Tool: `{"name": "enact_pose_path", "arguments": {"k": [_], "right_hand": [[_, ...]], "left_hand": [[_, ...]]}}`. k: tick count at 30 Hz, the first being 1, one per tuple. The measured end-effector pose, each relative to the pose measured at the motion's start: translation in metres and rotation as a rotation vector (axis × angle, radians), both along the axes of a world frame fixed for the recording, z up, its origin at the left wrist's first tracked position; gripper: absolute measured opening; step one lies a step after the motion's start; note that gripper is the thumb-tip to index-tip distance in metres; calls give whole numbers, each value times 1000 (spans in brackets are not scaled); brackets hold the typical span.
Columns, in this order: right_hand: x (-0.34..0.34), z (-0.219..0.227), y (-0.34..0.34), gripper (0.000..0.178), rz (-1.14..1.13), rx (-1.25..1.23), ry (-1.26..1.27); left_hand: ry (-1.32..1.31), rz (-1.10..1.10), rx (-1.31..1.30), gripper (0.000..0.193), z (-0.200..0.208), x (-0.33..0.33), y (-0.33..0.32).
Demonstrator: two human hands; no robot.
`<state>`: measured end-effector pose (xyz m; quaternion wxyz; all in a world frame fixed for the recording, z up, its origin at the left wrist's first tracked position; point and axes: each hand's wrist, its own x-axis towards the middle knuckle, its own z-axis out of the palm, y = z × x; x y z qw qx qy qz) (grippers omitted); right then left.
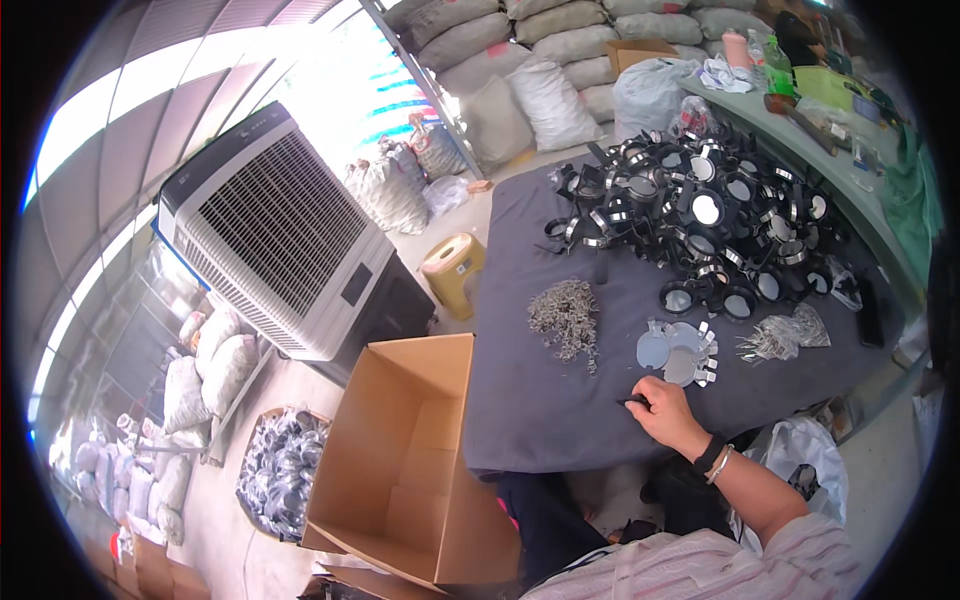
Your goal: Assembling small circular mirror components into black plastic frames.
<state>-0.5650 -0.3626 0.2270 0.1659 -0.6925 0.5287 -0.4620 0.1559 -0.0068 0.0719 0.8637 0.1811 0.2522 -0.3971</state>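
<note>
My right hand (665, 412) is over the near edge of the dark grey cloth-covered table (540, 420), a black band and a bracelet on its wrist. Its fingers are pinched on a small black piece (636, 401), too small to name. Just beyond the fingertips lie several flat round metal discs with tabs (680, 352). To their left is a heap of small metal hooks or springs (566, 315); to their right, a clear bag of thin metal pins (785, 335). A large pile of black ring-shaped parts with shiny round faces (700, 205) covers the far side. My left hand is out of sight.
An open cardboard box (400, 470) stands against the table's left side, with a container of shiny parts (283, 470) beyond it. A big air cooler (290, 240) and a yellow drum (453, 272) are further left. A phone-like black slab (868, 312) lies at the right edge.
</note>
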Motion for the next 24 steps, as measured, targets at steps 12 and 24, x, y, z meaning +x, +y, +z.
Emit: {"name": "enact_pose_path", "arguments": {"k": [12,24], "right_hand": [[10,-13,-7,14,-7,-36,-8],[12,-25,-16,14,39,32,-79]], "left_hand": [[919,1828,-1167,53,-100,-71,11],[876,2519,-1824,52,-143,-118,138]]}}
